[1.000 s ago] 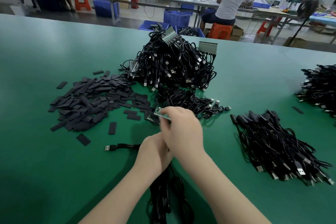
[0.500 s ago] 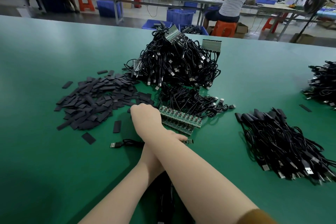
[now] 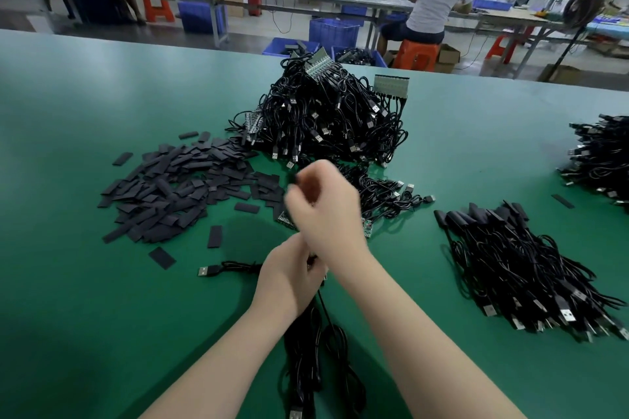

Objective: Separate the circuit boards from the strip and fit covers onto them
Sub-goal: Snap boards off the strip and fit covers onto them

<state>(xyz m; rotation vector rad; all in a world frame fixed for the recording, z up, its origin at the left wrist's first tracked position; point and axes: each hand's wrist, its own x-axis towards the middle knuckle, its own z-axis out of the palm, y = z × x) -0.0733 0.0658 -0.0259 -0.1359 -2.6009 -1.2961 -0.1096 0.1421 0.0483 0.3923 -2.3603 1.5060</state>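
My left hand [image 3: 289, 277] grips a cable just below the circuit board strip [image 3: 366, 226] so it stays put. My right hand [image 3: 323, 211] hovers curled over that strip, blurry, can't tell what it's holding. Covers [image 3: 177, 190] left of the strip.

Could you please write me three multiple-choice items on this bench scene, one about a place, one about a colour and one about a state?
1. The pile of flat black covers lies where, relative to the hands?
A. left
B. right
C. behind the camera

2. The table is:
A. red
B. green
C. white

3. The left hand is:
A. flat on the table
B. curled round a black cable
C. out of view

Answers: 1 A, the covers spread left of both hands. 2 B, its bare surface is green. 3 B, its fingers close on the cable below the blurred right hand.
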